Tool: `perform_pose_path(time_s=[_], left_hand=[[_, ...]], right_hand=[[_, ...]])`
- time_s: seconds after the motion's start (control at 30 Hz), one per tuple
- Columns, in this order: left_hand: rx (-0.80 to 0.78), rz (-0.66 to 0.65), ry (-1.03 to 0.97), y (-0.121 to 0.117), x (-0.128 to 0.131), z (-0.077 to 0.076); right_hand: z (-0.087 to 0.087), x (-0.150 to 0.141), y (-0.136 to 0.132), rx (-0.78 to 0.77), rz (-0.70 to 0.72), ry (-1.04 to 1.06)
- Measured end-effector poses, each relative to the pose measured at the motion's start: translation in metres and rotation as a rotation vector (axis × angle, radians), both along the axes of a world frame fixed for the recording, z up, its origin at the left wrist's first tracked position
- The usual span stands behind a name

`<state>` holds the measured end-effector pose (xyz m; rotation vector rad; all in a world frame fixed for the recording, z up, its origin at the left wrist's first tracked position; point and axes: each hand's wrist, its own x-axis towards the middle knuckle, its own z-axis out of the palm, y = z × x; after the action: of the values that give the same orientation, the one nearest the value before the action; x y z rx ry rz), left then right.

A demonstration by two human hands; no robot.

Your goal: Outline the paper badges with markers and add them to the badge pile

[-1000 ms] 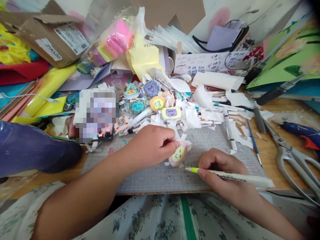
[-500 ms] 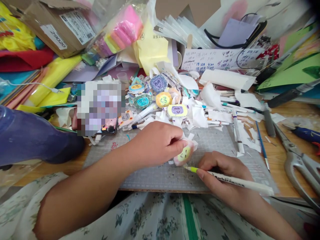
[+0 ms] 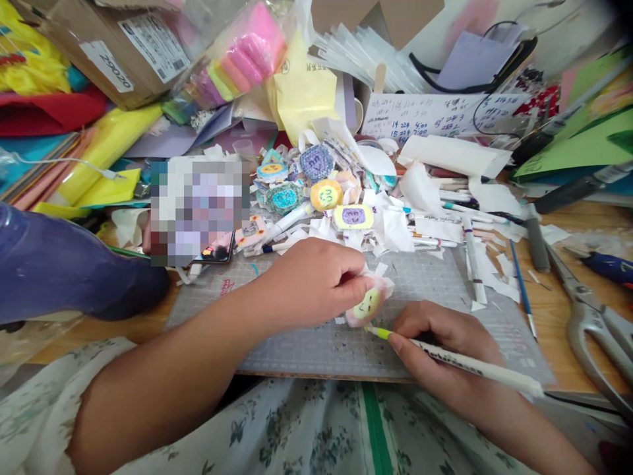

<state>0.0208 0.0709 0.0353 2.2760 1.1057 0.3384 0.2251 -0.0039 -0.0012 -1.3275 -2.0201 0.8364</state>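
My left hand (image 3: 329, 280) is closed on a small pink and yellow paper piece (image 3: 364, 306) with a simple face drawn on it, pinching its upper left edge. Between the thumb and fingers of my right hand (image 3: 440, 340) lies a white marker (image 3: 475, 369) with a yellow-green tip end. Its tip points left, at or very near the lower edge of the piece; contact is hard to tell. Both hands are over a grey cutting mat (image 3: 306, 356). Behind them lie several similar coloured paper pieces, among them a yellow one with a purple middle (image 3: 354, 216).
Paper scraps and markers (image 3: 475, 260) crowd the mat's back and right. Large scissors (image 3: 581, 316) and a thin paintbrush (image 3: 523, 290) lie at right. At left are a phone (image 3: 217, 249), partly blurred out, and a dark blue rounded object (image 3: 74, 270). A cardboard box (image 3: 89, 59) stands behind.
The marker tip has come slightly closer to the lower edge of the paper piece. Both hands keep their grips, and the whole view has shifted a little.
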Motion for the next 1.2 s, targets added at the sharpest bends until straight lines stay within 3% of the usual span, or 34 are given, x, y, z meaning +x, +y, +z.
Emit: perform_pose_path(time_s=[0.7, 0.87, 0.97, 1.1, 1.2], left_hand=[[-0.003, -0.013, 0.028, 0.000, 0.000, 0.000], [-0.026, 0.002, 0.023, 0.001, -0.001, 0.000], [-0.087, 0.015, -0.029, 0.001, -0.002, 0.002], [-0.225, 0.071, -0.242, 0.001, -0.006, 0.004], [-0.288, 0.174, -0.404, 0.001, -0.007, 0.002]], right_hand=[[0.002, -0.001, 0.001, 0.076, -0.012, 0.011], [-0.001, 0.002, -0.001, 0.025, -0.020, 0.053], [-0.006, 0.006, -0.004, -0.068, -0.122, 0.312], [-0.015, 0.005, -0.003, -0.074, -0.448, 0.796], [-0.019, -0.001, 0.002, -0.122, -0.460, 0.849]])
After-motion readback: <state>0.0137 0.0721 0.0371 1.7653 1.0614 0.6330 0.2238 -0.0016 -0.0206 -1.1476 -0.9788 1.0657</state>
